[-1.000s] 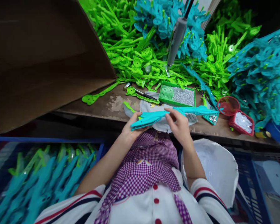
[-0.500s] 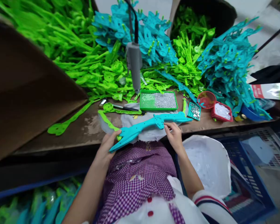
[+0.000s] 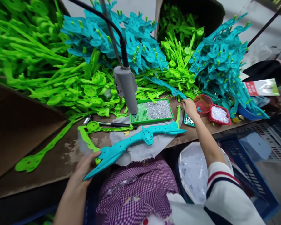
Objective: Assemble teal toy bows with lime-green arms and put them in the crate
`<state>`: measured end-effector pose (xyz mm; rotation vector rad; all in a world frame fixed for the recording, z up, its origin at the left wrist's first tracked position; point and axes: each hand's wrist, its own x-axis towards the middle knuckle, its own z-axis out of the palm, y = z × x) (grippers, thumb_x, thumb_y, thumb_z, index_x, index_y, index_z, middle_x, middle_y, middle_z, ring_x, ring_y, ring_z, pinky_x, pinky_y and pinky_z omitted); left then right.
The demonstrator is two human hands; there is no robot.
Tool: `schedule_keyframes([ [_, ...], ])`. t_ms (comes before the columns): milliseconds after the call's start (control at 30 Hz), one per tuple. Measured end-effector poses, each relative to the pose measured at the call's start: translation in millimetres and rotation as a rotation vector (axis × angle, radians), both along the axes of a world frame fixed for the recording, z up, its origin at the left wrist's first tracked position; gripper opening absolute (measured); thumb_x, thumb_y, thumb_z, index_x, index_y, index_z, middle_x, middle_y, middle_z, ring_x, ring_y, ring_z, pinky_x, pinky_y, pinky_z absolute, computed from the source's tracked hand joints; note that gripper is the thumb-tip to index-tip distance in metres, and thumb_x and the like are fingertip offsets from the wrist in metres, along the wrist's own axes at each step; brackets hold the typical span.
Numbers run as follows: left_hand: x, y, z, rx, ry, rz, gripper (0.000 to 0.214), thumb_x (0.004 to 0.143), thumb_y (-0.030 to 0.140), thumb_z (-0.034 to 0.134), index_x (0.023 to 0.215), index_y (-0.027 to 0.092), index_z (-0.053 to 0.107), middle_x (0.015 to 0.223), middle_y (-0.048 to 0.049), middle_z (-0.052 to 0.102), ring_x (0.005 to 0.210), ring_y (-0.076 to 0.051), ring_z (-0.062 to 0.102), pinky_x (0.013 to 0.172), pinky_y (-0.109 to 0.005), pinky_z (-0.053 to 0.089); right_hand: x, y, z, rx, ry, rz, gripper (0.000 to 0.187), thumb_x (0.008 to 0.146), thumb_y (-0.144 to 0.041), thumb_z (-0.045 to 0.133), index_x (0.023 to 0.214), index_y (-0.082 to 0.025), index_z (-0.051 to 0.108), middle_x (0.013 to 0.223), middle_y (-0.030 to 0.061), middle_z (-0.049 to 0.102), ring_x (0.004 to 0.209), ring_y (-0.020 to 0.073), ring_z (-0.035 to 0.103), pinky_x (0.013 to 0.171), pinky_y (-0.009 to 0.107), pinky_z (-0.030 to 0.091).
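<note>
Where the turquoise piece (image 3: 128, 143) ends, the left grip (image 3: 83, 167) pinches it.

I see the left hand (image 3: 85, 167) gripping, thumb (image 3: 96, 154) on top, its forearm (image 3: 70, 203) angled forward; the right arm (image 3: 207, 137) reaches farther out, the right hand (image 3: 190, 108) back uppermost.

No text can be read. Pale characters run across the red panel of a glossy red, white and green packet (image 3: 263, 87) at the right of the frame, above mid-height, but they are too small and blurred to decipher.
</note>
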<state>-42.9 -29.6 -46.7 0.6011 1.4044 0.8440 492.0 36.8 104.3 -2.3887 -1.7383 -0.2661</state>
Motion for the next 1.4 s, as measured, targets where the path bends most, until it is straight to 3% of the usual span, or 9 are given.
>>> schedule_keyframes([
  [100, -1.3, -0.8, -1.8, 0.074, -0.049, 0.027, 0.025, 0.053, 0.026, 0.083, 0.076, 0.032, 0.075, 0.072, 0.0131, 0.076, 0.061, -0.016, 0.072, 0.059, -0.022, 0.060, 5.5, 0.1, 1.0, 0.001, -0.033, -0.170, 0.036, 0.100, -0.032, 0.042, 0.121, -0.017, 0.067, 0.114, 0.0145, 0.072, 0.104, 0.0285, 0.067, 0.089, 0.038, 0.049],
  [200, -2.3, -1.6, -3.9, 0.024, -0.050, 0.027, 0.026, 0.054, 0.027, 0.084, 0.078, 0.035, 0.076, 0.075, 0.0133, 0.078, 0.063, -0.017, 0.073, 0.061, -0.023, 0.061, 10.1, -16.9, -6.6, -0.075, -0.133, -0.298, 0.039, 0.101, -0.038, 0.040, 0.121, -0.018, 0.067, 0.111, 0.0149, 0.072, 0.100, 0.0291, 0.068, 0.085, 0.038, 0.050],
  [367, -5.0, -1.7, -7.7, -0.042, -0.075, 0.022, 0.028, 0.054, 0.027, 0.085, 0.080, 0.034, 0.075, 0.079, 0.0119, 0.079, 0.066, -0.019, 0.075, 0.062, -0.025, 0.062, 8.9, -3.1, -20.3, -0.285, -0.249, -0.166, 0.044, 0.103, -0.023, 0.029, 0.121, -0.019, 0.069, 0.131, 0.0173, 0.062, 0.107, 0.0245, 0.067, 0.084, 0.033, 0.049],
  [567, -2.2, -4.3, -3.0, -0.019, -0.102, 0.023, 0.028, 0.057, 0.028, 0.087, 0.081, 0.029, 0.073, 0.075, 0.0112, 0.077, 0.069, -0.017, 0.074, 0.067, -0.022, 0.061, 1.6, 32.7, -22.9, -0.331, -0.279, -0.175, 0.046, 0.099, -0.011, 0.027, 0.121, -0.011, 0.068, 0.131, 0.0246, 0.059, 0.104, 0.0263, 0.070, 0.080, 0.032, 0.049],
  [900, 2.8, -3.8, 3.4, -0.039, -0.133, 0.045, 0.043, 0.050, 0.024, 0.087, 0.089, 0.023, 0.071, 0.079, 0.0066, 0.078, 0.067, -0.019, 0.073, 0.061, -0.024, 0.060, -0.9, 30.4, -28.7, -0.332, -0.305, -0.211, 0.043, 0.099, -0.012, 0.029, 0.119, -0.011, 0.067, 0.120, 0.0249, 0.067, 0.110, 0.0301, 0.069, 0.086, 0.037, 0.048],
  [1067, 5.8, -5.0, 11.3, -0.007, -0.145, 0.060, 0.042, 0.051, 0.025, 0.088, 0.089, 0.021, 0.072, 0.075, 0.0062, 0.077, 0.065, -0.018, 0.070, 0.060, -0.022, 0.058, 1.9, 31.3, -15.3, -0.337, -0.296, -0.174, 0.035, 0.101, -0.024, 0.039, 0.123, -0.012, 0.064, 0.113, 0.0224, 0.072, 0.111, 0.0296, 0.068, 0.091, 0.038, 0.047],
  [1200, 7.8, -5.7, 20.4, 0.004, -0.180, 0.014, 0.035, 0.053, 0.024, 0.088, 0.085, 0.021, 0.072, 0.075, 0.0052, 0.077, 0.066, -0.019, 0.070, 0.060, -0.025, 0.058, 6.6, 30.5, 0.4, -0.337, -0.247, -0.161, 0.043, 0.099, -0.040, 0.048, 0.128, -0.013, 0.063, 0.119, 0.0218, 0.071, 0.112, 0.0310, 0.068, 0.089, 0.037, 0.050],
  [1300, 7.8, -4.5, 21.8, 0.008, -0.179, 0.005, 0.035, 0.053, 0.024, 0.087, 0.085, 0.021, 0.073, 0.076, 0.0029, 0.077, 0.068, -0.021, 0.072, 0.060, -0.026, 0.058, 2.0, 29.0, 5.9, -0.342, -0.228, -0.149, 0.038, 0.097, -0.037, 0.048, 0.121, -0.014, 0.068, 0.121, 0.0206, 0.072, 0.112, 0.0293, 0.068, 0.090, 0.035, 0.050],
  [1400, 7.2, -2.6, 19.3, -0.007, -0.181, -0.019, 0.031, 0.056, 0.024, 0.086, 0.083, 0.019, 0.072, 0.073, 0.0014, 0.076, 0.067, -0.023, 0.072, 0.057, -0.026, 0.057, -9.4, 27.8, 9.1, -0.325, -0.234, -0.159, 0.042, 0.096, -0.034, 0.049, 0.124, -0.007, 0.066, 0.121, 0.0249, 0.070, 0.117, 0.0309, 0.066, 0.094, 0.036, 0.049],
])
